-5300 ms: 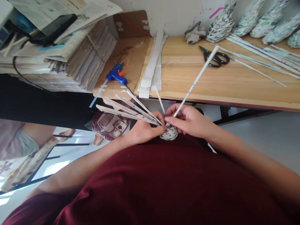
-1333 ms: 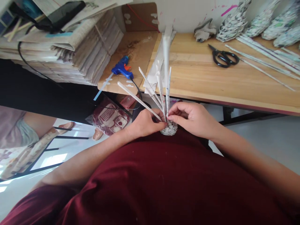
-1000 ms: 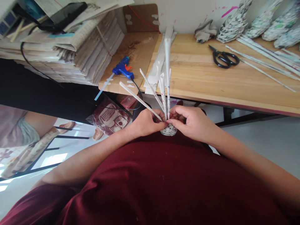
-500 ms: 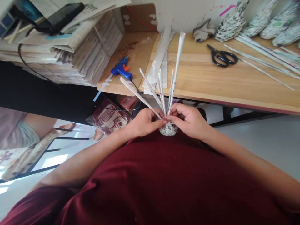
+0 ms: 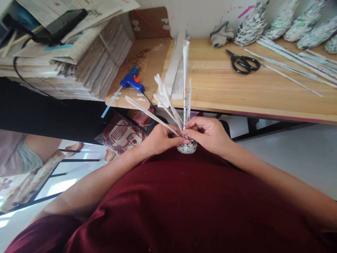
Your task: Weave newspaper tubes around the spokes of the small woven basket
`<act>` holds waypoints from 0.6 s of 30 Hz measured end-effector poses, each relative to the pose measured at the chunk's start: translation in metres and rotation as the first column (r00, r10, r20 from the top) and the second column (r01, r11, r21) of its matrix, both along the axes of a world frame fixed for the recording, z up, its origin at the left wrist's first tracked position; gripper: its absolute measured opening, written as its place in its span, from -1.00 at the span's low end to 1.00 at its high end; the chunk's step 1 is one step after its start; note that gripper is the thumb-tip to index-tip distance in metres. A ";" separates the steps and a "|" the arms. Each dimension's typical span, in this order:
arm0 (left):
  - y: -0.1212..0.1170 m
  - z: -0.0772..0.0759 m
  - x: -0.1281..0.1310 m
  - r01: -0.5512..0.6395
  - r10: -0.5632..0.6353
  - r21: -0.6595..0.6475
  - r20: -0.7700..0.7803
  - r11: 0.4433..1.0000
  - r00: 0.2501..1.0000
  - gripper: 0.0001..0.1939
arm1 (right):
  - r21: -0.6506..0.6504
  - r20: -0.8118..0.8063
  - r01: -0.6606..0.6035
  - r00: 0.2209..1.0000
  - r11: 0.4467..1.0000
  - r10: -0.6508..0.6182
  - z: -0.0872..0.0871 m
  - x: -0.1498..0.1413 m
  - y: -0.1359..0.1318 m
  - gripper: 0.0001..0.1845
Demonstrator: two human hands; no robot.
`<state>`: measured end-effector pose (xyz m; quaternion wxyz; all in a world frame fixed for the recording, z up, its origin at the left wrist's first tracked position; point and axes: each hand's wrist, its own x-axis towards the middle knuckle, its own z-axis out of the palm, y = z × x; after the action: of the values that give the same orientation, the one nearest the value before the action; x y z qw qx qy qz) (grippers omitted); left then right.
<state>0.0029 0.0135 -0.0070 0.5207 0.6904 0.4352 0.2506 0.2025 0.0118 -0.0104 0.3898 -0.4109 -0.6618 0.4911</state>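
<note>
A small woven paper basket (image 5: 187,147) sits close against my shirt, with several rolled paper tubes fanning up from it. My left hand (image 5: 163,138) is closed on its left side, thumb pressed at the rim by the base of the leftmost paper tube (image 5: 146,111). From the right, my right hand (image 5: 207,135) pinches a paper tube near its foot, thumb and forefinger together. The tallest paper tube (image 5: 185,66) stands nearly upright above the fingers. My fingers hide part of the weave and the tubes' lower ends.
On the wooden table (image 5: 210,84) lie black scissors (image 5: 243,64), loose paper tubes (image 5: 289,66) and flat paper strips (image 5: 176,70). A blue glue gun (image 5: 133,80) rests on cardboard beside a newspaper stack (image 5: 86,63). Woven paper cones (image 5: 250,24) stand at the back right. Another person's leg (image 5: 43,146) shows at left.
The tall paper tube has swung left to nearly upright, and the middle tubes lean further left. Both hands stay at the basket's rim. The whole view has shifted slightly.
</note>
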 end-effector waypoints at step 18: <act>0.003 0.004 -0.017 0.091 -0.102 0.186 0.048 0.978 0.994 -0.85 | -0.114 0.071 -0.108 0.991 0.988 0.116 0.006 0.015 -0.001 -0.82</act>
<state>-0.0145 0.0166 -0.0034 0.4787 0.7482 0.3613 0.2837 0.2175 0.0112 -0.0047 0.3125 -0.4124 -0.6706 0.5316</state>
